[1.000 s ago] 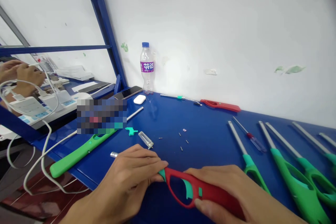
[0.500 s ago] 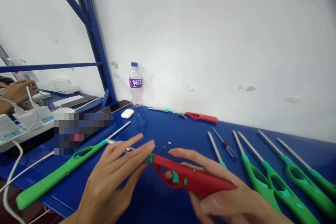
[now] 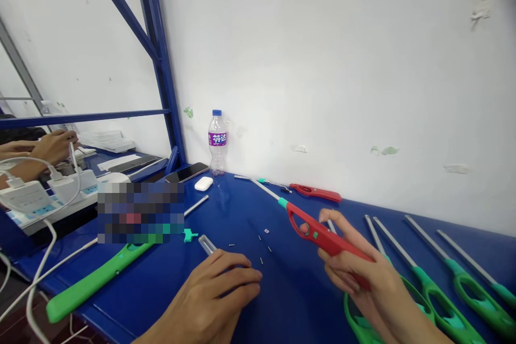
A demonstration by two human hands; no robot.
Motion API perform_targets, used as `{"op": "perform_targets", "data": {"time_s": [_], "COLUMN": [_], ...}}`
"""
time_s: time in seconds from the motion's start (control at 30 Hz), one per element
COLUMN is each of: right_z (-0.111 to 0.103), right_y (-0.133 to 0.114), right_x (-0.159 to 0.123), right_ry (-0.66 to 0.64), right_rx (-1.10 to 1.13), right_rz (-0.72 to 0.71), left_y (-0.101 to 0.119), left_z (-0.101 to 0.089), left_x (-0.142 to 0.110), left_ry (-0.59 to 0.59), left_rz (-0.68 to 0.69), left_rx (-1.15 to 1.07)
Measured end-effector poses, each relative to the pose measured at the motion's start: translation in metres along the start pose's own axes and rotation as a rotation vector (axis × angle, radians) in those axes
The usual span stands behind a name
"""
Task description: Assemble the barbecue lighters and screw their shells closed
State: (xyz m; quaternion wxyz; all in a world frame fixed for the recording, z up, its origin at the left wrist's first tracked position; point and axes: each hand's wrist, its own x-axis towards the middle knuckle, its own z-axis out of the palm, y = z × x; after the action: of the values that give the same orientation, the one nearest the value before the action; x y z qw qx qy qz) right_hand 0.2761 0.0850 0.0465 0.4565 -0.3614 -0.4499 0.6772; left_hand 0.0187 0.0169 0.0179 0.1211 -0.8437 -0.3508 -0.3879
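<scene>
My right hand (image 3: pixel 355 266) is closed around the red handle of a long lighter (image 3: pixel 338 244). A fingertip shows in its trigger loop. The lighter's metal barrel points up and left, with a teal collar at its base. My left hand (image 3: pixel 217 293) rests low over the blue table, fingers bent. A silvery, partly clear slotted tool (image 3: pixel 207 244) sticks out from under it; the rest is hidden. Several tiny screws (image 3: pixel 261 260) lie between the hands. A small teal piece (image 3: pixel 188 235) lies beyond the left hand.
Several green lighters (image 3: pixel 451 309) lie at right; another green lighter (image 3: pixel 84 285) is at left. At the back are a red lighter shell (image 3: pixel 316 192), a bottle (image 3: pixel 217 145), a white case (image 3: pixel 203 184) and a phone (image 3: pixel 187 172). Another person's hand (image 3: pixel 56 146) works beyond the power strip.
My left hand has left the lighter's neck and dropped to the table. The red lighter is tilted up, without the teal trigger in its loop. More screws and a teal piece now show.
</scene>
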Motion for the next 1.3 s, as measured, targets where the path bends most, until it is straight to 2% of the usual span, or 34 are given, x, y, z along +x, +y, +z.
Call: {"op": "perform_targets", "data": {"time_s": [0.13, 0.3, 0.63, 0.7, 0.83, 0.93, 1.03, 1.23, 1.3], "right_z": [-0.003, 0.003, 0.008, 0.008, 0.006, 0.005, 0.004, 0.006, 0.008], "right_y": [0.000, -0.005, -0.007, -0.008, -0.008, -0.007, -0.002, 0.003, 0.001], "right_x": [0.001, 0.000, -0.007, -0.006, -0.002, -0.002, -0.003, -0.008, -0.007], "right_ry": [-0.076, -0.128, -0.209, -0.266, -0.457, -0.582, -0.626, -0.554, -0.527], "right_rx": [0.009, -0.017, -0.038, -0.073, -0.111, -0.102, -0.157, -0.361, -0.429], "right_rz": [-0.010, 0.001, 0.089, 0.130, 0.209, 0.258, 0.255, 0.204, 0.148], "left_y": [0.002, 0.001, -0.001, 0.002, 0.008, 0.007, 0.003, 0.002, 0.004], "left_z": [-0.004, -0.004, -0.002, -0.004, -0.007, -0.005, -0.001, -0.001, -0.003], "left_x": [0.001, 0.002, -0.007, -0.008, -0.005, -0.007, -0.011, -0.003, 0.000], "left_ry": [-0.030, -0.058, 0.061, 0.092, 0.241, 0.160, 0.063, -0.044, -0.045], "left_rz": [-0.010, -0.036, -0.060, -0.097, -0.176, -0.106, -0.004, -0.048, -0.080], "left_rx": [-0.020, -0.051, -0.032, 0.046, 0.224, 0.227, 0.168, 0.141, 0.129]}}
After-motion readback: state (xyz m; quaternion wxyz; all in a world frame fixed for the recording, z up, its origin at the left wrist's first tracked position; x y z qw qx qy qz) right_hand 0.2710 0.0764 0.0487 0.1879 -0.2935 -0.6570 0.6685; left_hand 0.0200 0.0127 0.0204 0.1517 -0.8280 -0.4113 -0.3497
